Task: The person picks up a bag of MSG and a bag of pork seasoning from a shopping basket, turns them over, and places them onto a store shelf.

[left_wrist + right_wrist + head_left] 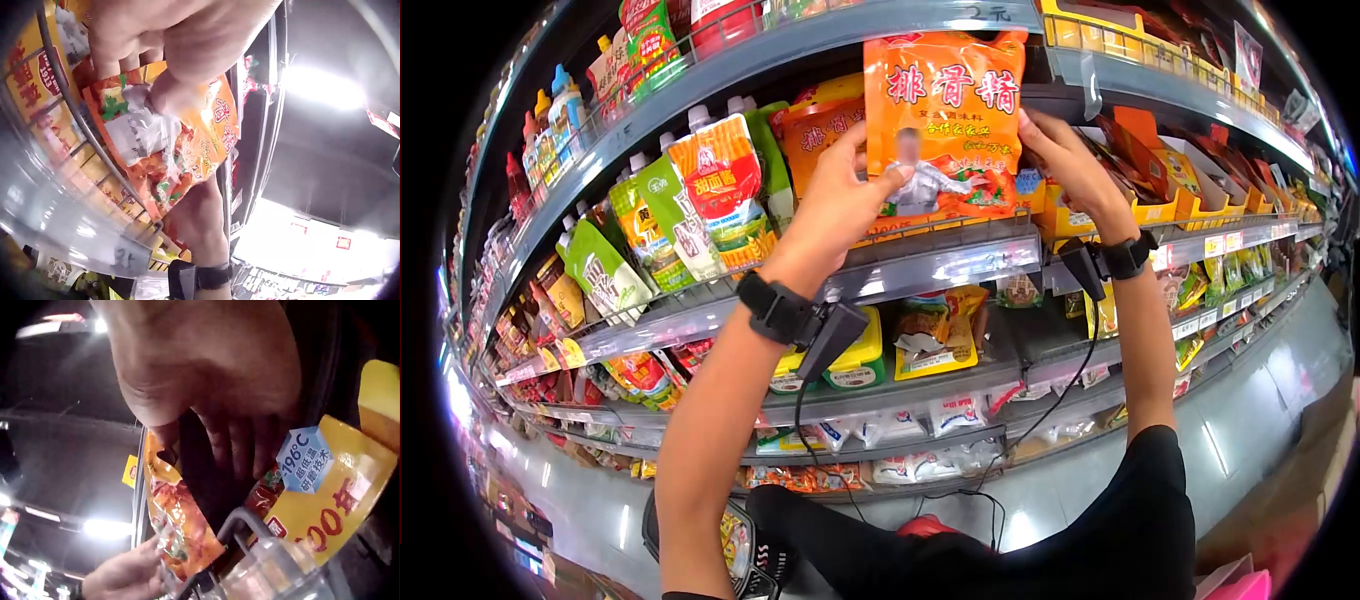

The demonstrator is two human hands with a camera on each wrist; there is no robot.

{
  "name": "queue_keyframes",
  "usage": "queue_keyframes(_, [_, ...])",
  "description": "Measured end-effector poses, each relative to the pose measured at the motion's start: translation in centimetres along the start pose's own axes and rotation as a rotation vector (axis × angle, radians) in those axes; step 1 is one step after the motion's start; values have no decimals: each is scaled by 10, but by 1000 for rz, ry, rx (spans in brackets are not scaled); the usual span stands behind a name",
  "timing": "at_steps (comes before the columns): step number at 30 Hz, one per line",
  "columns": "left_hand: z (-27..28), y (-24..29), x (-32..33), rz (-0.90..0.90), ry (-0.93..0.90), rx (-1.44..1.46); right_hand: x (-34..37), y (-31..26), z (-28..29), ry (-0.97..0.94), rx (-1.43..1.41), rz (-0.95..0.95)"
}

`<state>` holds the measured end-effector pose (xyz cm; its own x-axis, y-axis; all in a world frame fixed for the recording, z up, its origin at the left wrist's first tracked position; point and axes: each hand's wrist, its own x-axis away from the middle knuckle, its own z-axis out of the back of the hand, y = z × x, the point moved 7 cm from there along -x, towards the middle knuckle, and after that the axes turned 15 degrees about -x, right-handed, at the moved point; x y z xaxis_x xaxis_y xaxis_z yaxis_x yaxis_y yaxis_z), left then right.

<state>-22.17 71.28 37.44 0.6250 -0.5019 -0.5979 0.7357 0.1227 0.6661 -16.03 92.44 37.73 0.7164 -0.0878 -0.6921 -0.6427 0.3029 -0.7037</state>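
An orange seasoning packet with large white characters and a printed figure stands upright in front of the middle shelf. My left hand grips its lower left side, thumb across the front and fingers behind. In the left wrist view, the left hand's thumb presses the packet's shiny face. My right hand is at the packet's right edge, its thumb touching there. The right wrist view shows that hand's other fingers extended behind the packet, a dark gap between them and the thumb. A yellow box is close beside those fingers.
A wire rail runs along the shelf front just below the packet. Similar orange packets stand behind, with spouted sauce pouches to the left. Yellow open-topped boxes line the right shelf. A shopping basket is low at left.
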Motion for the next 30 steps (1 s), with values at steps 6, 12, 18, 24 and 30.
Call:
queue_keyframes(6, [-16,-17,-19,-54,1,25,6,-6,-2,-32,-142,114])
queue_keyframes(12, [-15,-21,-35,-66,18,-139,-19,7,1,-124,17,291])
queue_keyframes(18, [-2,10,-40,-316,74,-724,-43,15,7,-82,50,483])
queue_keyframes(24, [-8,-9,-65,-268,70,-606,-57,23,16,-80,141,447])
queue_keyframes(30, [-9,-17,-65,-188,111,-610,-62,23,17,-21,387,343])
